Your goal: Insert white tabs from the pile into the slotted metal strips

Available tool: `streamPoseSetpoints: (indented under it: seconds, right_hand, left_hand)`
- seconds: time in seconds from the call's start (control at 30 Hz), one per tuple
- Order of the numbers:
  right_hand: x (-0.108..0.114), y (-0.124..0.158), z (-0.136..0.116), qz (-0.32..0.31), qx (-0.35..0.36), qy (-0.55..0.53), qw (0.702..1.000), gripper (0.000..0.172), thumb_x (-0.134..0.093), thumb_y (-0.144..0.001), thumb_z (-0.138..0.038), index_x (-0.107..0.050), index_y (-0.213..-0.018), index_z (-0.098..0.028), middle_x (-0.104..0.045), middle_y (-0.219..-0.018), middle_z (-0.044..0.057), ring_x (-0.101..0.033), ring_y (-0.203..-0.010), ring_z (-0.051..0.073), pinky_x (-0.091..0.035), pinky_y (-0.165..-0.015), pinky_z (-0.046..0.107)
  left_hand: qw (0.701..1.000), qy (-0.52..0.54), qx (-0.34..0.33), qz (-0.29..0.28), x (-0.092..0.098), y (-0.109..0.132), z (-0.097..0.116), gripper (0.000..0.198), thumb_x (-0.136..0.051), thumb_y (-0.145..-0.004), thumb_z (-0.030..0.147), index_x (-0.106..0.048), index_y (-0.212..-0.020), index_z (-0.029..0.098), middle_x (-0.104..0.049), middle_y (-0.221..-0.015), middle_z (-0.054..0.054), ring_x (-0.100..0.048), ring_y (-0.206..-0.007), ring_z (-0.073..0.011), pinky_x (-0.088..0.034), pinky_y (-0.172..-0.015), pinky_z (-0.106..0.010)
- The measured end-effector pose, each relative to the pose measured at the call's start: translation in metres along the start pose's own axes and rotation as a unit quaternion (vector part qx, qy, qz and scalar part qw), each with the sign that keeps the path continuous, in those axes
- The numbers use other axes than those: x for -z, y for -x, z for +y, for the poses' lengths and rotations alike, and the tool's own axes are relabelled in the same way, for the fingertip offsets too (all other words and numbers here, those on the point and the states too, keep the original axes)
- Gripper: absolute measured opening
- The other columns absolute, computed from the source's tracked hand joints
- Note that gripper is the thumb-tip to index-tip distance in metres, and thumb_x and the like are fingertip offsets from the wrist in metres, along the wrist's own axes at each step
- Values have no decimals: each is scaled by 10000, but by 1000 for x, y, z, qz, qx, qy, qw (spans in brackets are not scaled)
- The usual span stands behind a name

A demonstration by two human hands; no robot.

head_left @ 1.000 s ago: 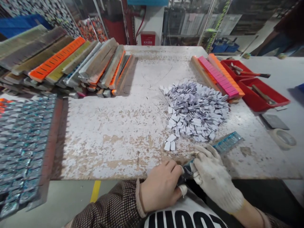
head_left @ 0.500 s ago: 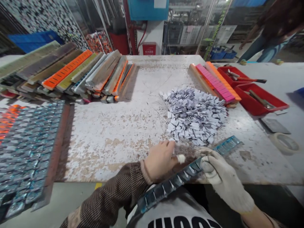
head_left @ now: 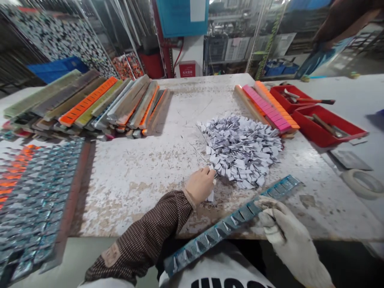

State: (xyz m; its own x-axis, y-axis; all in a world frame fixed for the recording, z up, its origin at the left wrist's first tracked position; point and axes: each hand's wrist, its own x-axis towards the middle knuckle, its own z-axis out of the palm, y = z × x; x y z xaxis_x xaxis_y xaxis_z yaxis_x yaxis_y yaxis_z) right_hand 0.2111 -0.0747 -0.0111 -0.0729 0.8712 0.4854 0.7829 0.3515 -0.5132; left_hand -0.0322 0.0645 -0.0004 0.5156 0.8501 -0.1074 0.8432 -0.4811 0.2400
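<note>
My right hand (head_left: 285, 228), in a white knit glove, grips a long blue-grey slotted strip (head_left: 210, 237) that slants from my lap up to the right over the table edge. Small pale pieces stick up from several slots along its lower part; the slots above my glove look bare. At the lower left edge of a heap of small white paper-like pieces (head_left: 243, 148), my bare left hand (head_left: 201, 186) has its fingers curled down and closed. What they hold is hidden. Just below those fingers shows a loose white piece (head_left: 211, 196).
Stacked slotted bars (head_left: 90, 102) lie at the back left, above a board of teal strips (head_left: 51, 192). On the right are pink and orange bars (head_left: 267, 108), red tool trays (head_left: 330, 128) and a tape roll (head_left: 363, 184). A person (head_left: 330, 40) stands beyond.
My left hand has moved from beside the strip up and left to the edge of the white heap. The strip stays in my right hand. My view has tipped slightly.
</note>
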Motion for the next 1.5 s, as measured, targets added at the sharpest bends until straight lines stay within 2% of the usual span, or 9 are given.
streamPoseSetpoints:
  seconds: [0.13,0.27,0.43,0.53,0.73,0.9,1.03,1.27,1.5]
  right_hand:
    - [0,-8,-3,4,12,-17,1000,173,-563,-1015,-264,-627,-856,-240,-695,-1120,103,-672,-1092,255,-570,-938,420]
    - [-4,-13,-4,23,21,-16,999,139,-578,-1004,-239,-628,-874,-234,-692,-1105,101,-684,-1043,244,-573,-927,409]
    - [-5,-11,-2,8,30,-11,999,132,-578,-1010,-253,-625,-888,-234,-690,-1118,88,-672,-1074,254,-544,-975,439]
    - [-3,-7,3,0,29,-7,1000,121,-568,-1014,-243,-622,-906,-237,-688,-1120,83,-667,-1088,251,-538,-989,436]
    - [-9,-26,10,8,38,42,998,73,-571,-1005,-270,-596,-954,-225,-676,-1172,120,-651,-1134,292,-550,-984,484]
    - [-20,-60,-5,-11,63,46,997,201,-555,-1005,-366,-610,-1125,-215,-627,-1327,169,-561,-1311,366,-506,-1070,599]
    - [-19,-63,-21,-29,64,-63,996,114,-516,-1027,-262,-622,-1062,-243,-653,-1275,119,-628,-1248,281,-575,-1023,460]
    - [-1,-23,-20,12,57,35,998,100,-566,-997,-209,-572,-898,-225,-646,-1248,128,-583,-1305,322,-540,-1039,518]
    - [-13,-5,-26,-3,122,151,981,59,-645,-935,-170,-594,-945,-195,-687,-1086,109,-608,-1257,338,-446,-1133,618]
  left_hand:
    - [1000,15,-4,2,5,11,3,189,-627,-956,254,-579,-1124,181,-658,-1158,-121,-627,-1115,-297,-521,-962,-407]
    - [998,48,13,26,10,-10,12,362,-664,-954,411,-563,-1195,160,-648,-1222,-159,-598,-1178,-335,-492,-1016,-442]
    - [993,106,41,28,4,-42,14,139,-593,-928,124,-622,-1063,142,-708,-1113,-173,-641,-1135,-330,-487,-998,-436]
    - [983,171,57,35,-2,-43,-1,117,-599,-904,104,-645,-999,155,-740,-1039,-136,-679,-1032,-295,-518,-934,-401]
    - [941,331,38,54,4,-19,-18,141,-545,-944,151,-668,-1013,150,-761,-986,-74,-702,-926,-202,-546,-827,-287]
    - [894,446,-34,21,21,13,8,166,-600,-952,250,-698,-1006,127,-758,-912,-72,-695,-816,-179,-537,-712,-242]
    - [856,511,-81,13,30,36,28,158,-627,-938,284,-708,-964,151,-745,-881,-54,-655,-774,-169,-501,-699,-255]
    - [934,338,-116,-25,19,75,25,288,-701,-922,440,-591,-970,179,-688,-990,-93,-632,-841,-230,-511,-748,-346]
    - [941,290,-159,-79,0,101,23,405,-705,-931,447,-560,-1222,205,-638,-1259,-141,-626,-1104,-303,-531,-958,-457]
